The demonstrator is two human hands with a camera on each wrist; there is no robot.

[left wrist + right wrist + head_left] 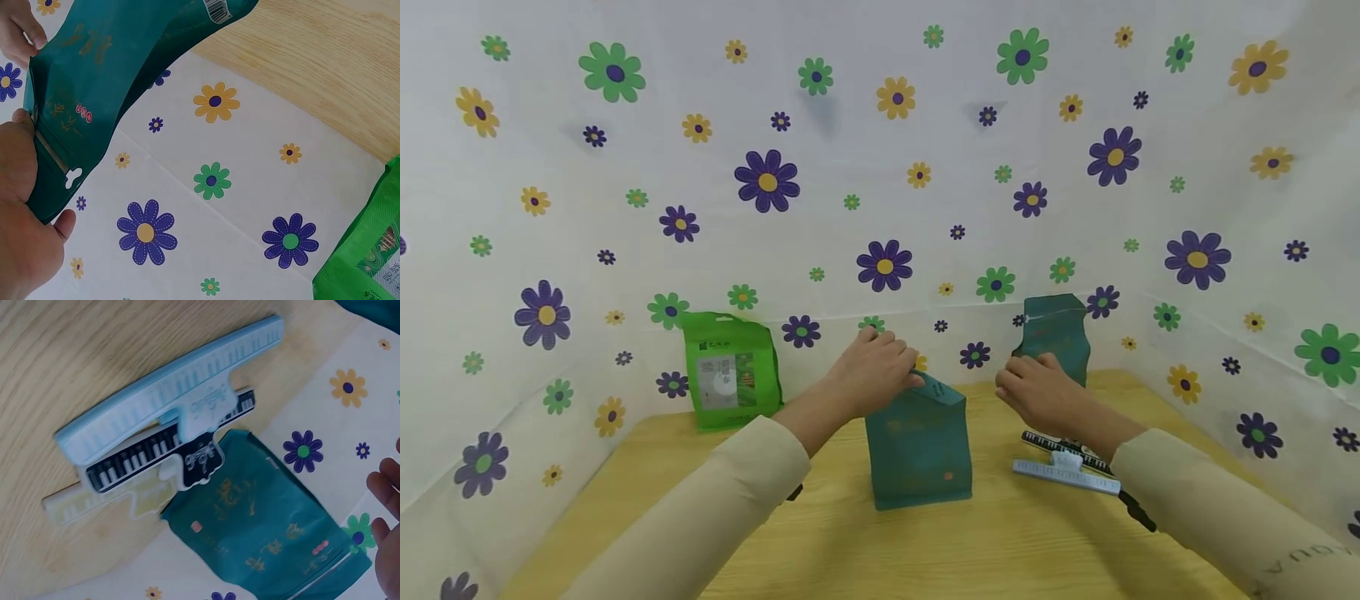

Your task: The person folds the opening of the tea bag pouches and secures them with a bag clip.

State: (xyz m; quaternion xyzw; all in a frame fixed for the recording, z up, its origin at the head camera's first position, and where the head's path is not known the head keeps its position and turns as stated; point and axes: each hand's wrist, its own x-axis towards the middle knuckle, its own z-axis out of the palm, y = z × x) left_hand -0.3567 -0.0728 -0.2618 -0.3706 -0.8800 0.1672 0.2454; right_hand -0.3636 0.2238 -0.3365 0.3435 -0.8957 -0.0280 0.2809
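A teal pouch (pixel 919 454) with gold lettering stands on the table in front of me. My left hand (pixel 876 371) grips its top edge, which slants down to the right. In the left wrist view, the thumb and fingers of that hand (pixel 28 206) hold the pouch top (pixel 59 169) beside a white hang hole. My right hand (pixel 1041 396) is in the air to the right of this pouch, fingers loosely bent, holding nothing. Behind it stands a second teal pouch (pixel 1054 333). The right wrist view shows only its fingertips (pixel 389 481) at the edge.
On the table at right lie a light blue ruler-like clip (pixel 1063 475), a black clip with piano keys (pixel 134 456) and a pale yellow clip (pixel 75 503). A green pouch (pixel 733 375) stands at the back left. A flowered white sheet (pixel 850 242) encloses the wooden table (pixel 850 550).
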